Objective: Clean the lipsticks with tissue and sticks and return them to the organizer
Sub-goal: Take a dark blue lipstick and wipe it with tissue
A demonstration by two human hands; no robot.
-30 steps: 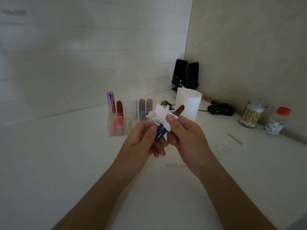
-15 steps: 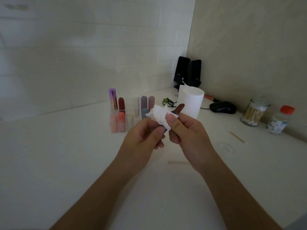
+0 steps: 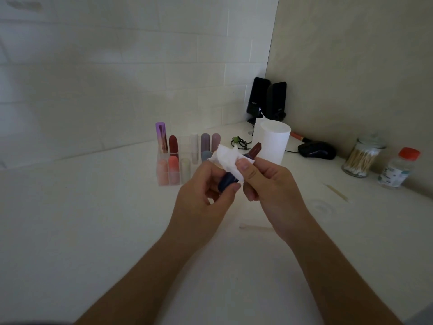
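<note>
My left hand (image 3: 206, 195) grips the lipstick (image 3: 255, 150) by its base; my right hand (image 3: 269, 184) pinches tissue (image 3: 227, 158) around the collar. I should rotate gently, sparing the exposed bullet.

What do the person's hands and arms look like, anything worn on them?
Nothing worn shows. The left hand and right hand are bare: no gloves, rings or wristbands. Both forearms are uncovered to the frame's bottom edge, no sleeves in view. Visible thumbnails look short and unpainted.

Organizer (image 3: 185, 146) left on worktop (image 3: 93, 219); tissue roll (image 3: 273, 146) right of it, speakers (image 3: 267, 99) behind; mouse (image 3: 316, 150), cotton-swab jar (image 3: 362, 158), bottle (image 3: 398, 170) farther right.
</note>
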